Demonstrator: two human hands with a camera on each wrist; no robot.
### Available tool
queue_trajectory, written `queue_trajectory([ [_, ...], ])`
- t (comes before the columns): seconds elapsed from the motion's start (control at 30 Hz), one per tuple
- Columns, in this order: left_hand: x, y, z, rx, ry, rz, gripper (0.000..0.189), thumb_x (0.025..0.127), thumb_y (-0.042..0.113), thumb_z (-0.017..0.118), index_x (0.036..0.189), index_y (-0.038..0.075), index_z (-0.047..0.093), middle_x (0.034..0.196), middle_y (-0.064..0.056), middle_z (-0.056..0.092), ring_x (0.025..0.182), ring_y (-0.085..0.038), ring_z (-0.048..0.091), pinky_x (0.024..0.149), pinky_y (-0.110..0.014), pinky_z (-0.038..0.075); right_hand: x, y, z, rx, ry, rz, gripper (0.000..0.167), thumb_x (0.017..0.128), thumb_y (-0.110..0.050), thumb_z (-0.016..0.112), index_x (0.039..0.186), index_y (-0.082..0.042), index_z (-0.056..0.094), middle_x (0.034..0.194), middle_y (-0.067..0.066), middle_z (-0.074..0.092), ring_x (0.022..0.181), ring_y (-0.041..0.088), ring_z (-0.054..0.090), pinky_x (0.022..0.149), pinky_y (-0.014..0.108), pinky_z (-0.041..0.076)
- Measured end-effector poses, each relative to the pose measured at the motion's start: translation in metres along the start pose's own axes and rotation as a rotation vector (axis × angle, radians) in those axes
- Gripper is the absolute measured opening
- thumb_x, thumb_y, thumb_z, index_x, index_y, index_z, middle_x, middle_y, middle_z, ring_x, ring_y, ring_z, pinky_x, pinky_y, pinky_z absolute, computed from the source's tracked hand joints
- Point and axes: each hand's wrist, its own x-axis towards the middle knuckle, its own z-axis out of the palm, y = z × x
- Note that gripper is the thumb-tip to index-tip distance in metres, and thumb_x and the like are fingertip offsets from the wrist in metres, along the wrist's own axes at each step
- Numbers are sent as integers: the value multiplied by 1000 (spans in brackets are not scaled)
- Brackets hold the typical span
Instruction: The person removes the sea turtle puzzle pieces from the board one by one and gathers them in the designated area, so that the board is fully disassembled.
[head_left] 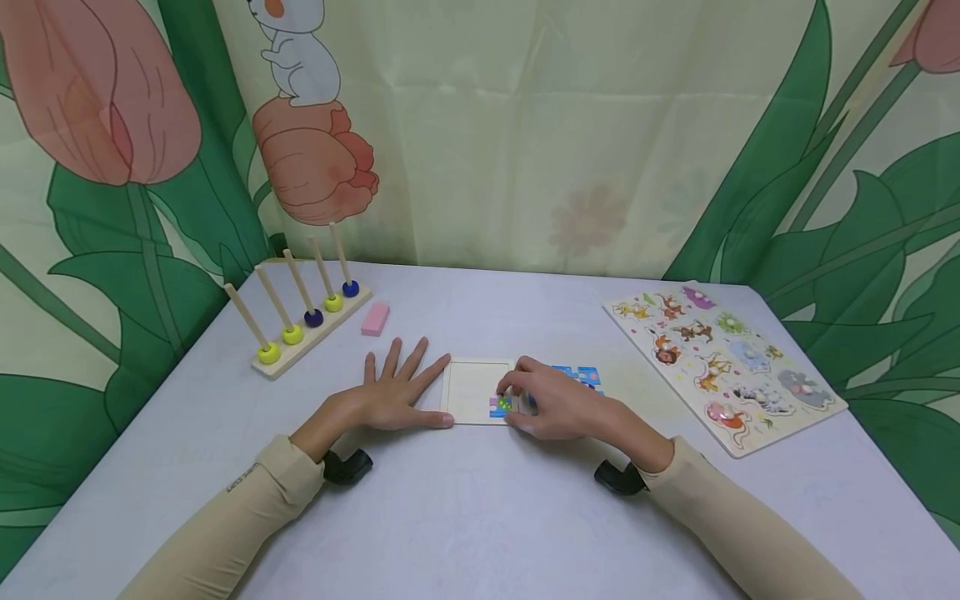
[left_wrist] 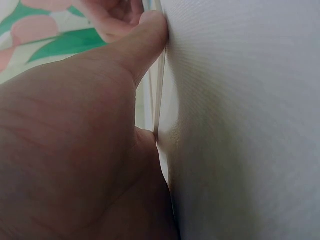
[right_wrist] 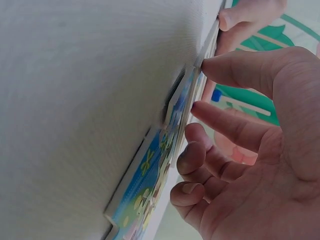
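Observation:
A shallow wooden puzzle tray lies flat in the middle of the white table. My left hand is spread out palm down, its thumb and index fingertip touching the tray's left edge. A colourful jigsaw piece, with blue, pink and green on it, sits in the tray's lower right corner. Thumb and index finger of my right hand pinch that piece at its edges. More blue puzzle pieces lie just right of the tray, partly hidden by the right hand; the right wrist view shows these pieces beside the curled fingers.
At the left stands a wooden peg rack with yellow and dark blue beads. A pink block lies close to it. To the right is a wooden animal puzzle board. A printed curtain hangs behind the table.

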Motion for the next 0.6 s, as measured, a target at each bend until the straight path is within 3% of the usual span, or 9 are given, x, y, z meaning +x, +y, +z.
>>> queue_trajectory([
  [0.6, 2, -2, 2, 17, 5, 2, 106, 88, 85, 56, 170, 42, 5, 180, -3, -20, 162, -44, -28, 122, -78, -16, 1, 0, 2, 8, 11, 6, 28, 95, -27, 77, 123, -22, 70, 112, -3, 61, 97, 12, 59, 91, 34, 52],
])
